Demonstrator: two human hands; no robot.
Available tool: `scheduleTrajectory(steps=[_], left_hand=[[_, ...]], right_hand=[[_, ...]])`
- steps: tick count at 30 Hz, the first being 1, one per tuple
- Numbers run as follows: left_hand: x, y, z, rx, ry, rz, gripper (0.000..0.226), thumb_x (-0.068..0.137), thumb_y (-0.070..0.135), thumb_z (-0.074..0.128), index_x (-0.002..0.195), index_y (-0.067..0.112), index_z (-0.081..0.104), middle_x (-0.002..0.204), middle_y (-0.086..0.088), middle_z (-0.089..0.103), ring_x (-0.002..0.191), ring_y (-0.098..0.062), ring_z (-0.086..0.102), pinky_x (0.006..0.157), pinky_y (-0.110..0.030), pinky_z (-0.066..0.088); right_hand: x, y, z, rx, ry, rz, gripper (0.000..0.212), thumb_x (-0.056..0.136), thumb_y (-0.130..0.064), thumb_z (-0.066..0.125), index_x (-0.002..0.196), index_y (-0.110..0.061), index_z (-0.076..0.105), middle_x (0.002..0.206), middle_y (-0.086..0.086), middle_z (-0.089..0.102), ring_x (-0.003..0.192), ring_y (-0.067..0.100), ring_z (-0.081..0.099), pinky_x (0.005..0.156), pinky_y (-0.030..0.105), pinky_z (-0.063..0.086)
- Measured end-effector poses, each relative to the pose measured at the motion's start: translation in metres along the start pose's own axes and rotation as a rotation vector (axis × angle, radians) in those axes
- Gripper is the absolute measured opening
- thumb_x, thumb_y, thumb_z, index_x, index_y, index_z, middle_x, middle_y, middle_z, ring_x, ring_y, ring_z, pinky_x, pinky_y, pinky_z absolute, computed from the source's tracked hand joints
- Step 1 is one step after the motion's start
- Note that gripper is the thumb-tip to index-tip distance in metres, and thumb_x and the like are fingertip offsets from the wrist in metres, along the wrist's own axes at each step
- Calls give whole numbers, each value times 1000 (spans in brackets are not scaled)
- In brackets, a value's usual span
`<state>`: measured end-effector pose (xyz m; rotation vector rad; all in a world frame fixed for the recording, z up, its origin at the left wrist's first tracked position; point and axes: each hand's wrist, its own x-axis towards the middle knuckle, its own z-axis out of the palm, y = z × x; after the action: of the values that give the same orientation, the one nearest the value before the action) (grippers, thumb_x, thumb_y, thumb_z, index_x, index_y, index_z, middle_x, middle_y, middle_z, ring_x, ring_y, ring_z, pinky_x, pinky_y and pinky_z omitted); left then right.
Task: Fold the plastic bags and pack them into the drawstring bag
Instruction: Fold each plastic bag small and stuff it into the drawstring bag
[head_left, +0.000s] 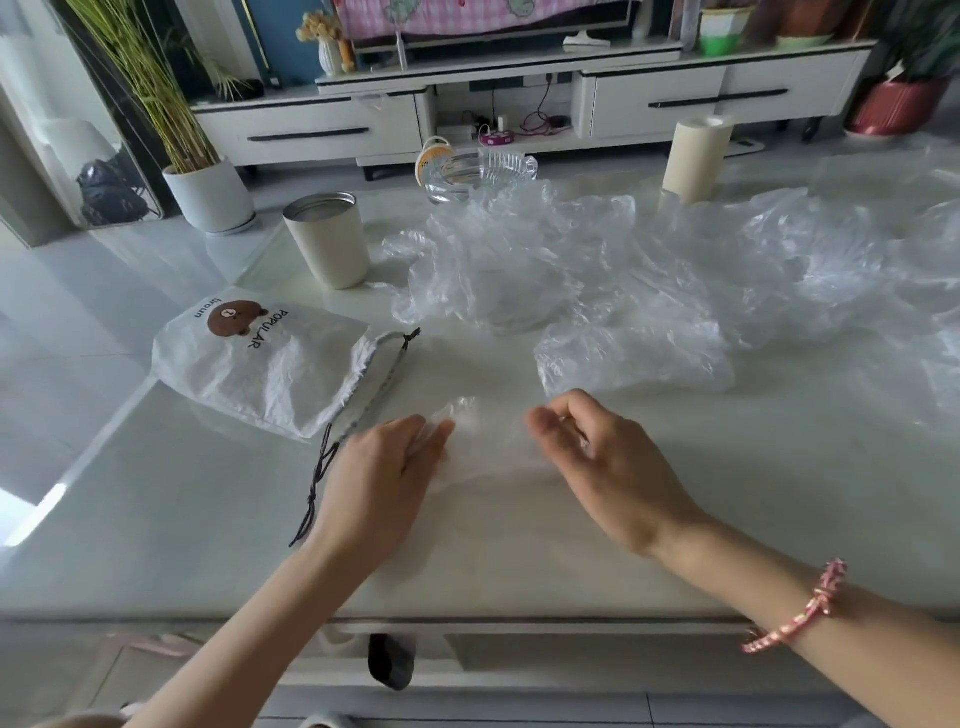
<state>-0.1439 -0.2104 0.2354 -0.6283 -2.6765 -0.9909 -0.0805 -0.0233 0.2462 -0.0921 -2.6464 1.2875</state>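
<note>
So both hands are down in the lower middle of the frame on one clear plastic bag (488, 452) lying flat on the white table (171, 519). The left hand (384, 473) pinches its left edge, and the right hand (608, 467) has its fingers curled around the right edge, with a bit of film poking through. The drawstring bag (260, 364), the bear one, sits at middle left, cords trailing toward the left wrist. The rest of the plastic bags (597, 270) are a crumpled heap at upper right, next to a cream cup (327, 239).
</note>
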Motion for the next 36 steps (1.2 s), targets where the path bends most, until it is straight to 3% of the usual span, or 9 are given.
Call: scheduleTrajectory(steps=[4, 9, 17, 21, 23, 25, 30, 32, 36], left_hand=[[7, -1, 5, 152, 27, -71, 37, 94, 37, 50, 66, 14, 43, 55, -1, 47, 58, -27, 44, 49, -32, 27], [9, 8, 6, 401, 14, -221, 32, 95, 44, 43, 114, 18, 48, 101, -6, 64, 96, -32, 58, 66, -33, 34], [7, 5, 7, 473, 12, -161, 36, 88, 37, 59, 75, 4, 62, 90, -14, 52, 93, -36, 48, 74, -39, 36], [21, 14, -10, -213, -29, -369, 38, 70, 32, 79, 61, 16, 46, 58, 5, 46, 58, -16, 43, 47, -22, 30], [25, 19, -28, -706, -202, -439, 38, 55, 35, 81, 64, 17, 49, 53, 8, 47, 48, -8, 42, 43, -13, 33], [22, 31, -42, -910, -442, -398, 28, 52, 33, 79, 61, 22, 55, 52, 9, 47, 44, -3, 43, 41, -11, 35], [9, 76, -32, -809, -797, -235, 16, 65, 20, 72, 57, 26, 59, 53, 8, 52, 42, -3, 44, 40, -11, 35], [8, 85, -20, -723, -842, -167, 13, 66, 23, 71, 60, 27, 60, 56, 10, 55, 46, -2, 46, 43, -11, 36], [16, 88, -16, -613, -735, -168, 30, 55, 27, 86, 69, 19, 60, 58, 6, 55, 45, -4, 45, 43, -13, 35]], right_hand=[[8, 11, 4, -197, 139, -62, 28, 90, -42, 55, 77, -17, 53, 65, -5, 55, 64, 17, 49, 60, 31, 35], [25, 14, -1, -420, 136, 55, 30, 94, -41, 48, 73, -21, 40, 70, -5, 57, 74, 26, 54, 61, 30, 30], [17, 35, -23, -669, 273, 7, 16, 97, -27, 42, 96, -12, 48, 95, 7, 63, 84, 32, 61, 59, 31, 33], [13, 36, -39, -365, 250, 22, 6, 90, -20, 56, 85, -16, 57, 80, -5, 60, 76, 19, 58, 62, 27, 38], [10, 26, -48, -38, 239, 17, 11, 86, -15, 62, 77, -20, 59, 71, -10, 59, 66, 6, 54, 61, 15, 39], [1, 12, -58, 245, 169, 18, 11, 82, -15, 70, 84, -21, 62, 76, -9, 63, 71, 1, 55, 67, 12, 41], [-29, -14, -65, 607, -472, 199, 70, 54, -48, 84, 116, -31, 56, 110, -12, 67, 106, 1, 60, 86, 20, 47], [-37, -18, -61, 639, -612, 302, 59, 64, -36, 82, 116, -25, 56, 103, -11, 69, 101, 3, 62, 82, 17, 48], [-46, -16, -60, 611, -493, 379, 14, 71, -15, 74, 72, -20, 62, 63, -9, 57, 59, 6, 52, 57, 15, 44]])
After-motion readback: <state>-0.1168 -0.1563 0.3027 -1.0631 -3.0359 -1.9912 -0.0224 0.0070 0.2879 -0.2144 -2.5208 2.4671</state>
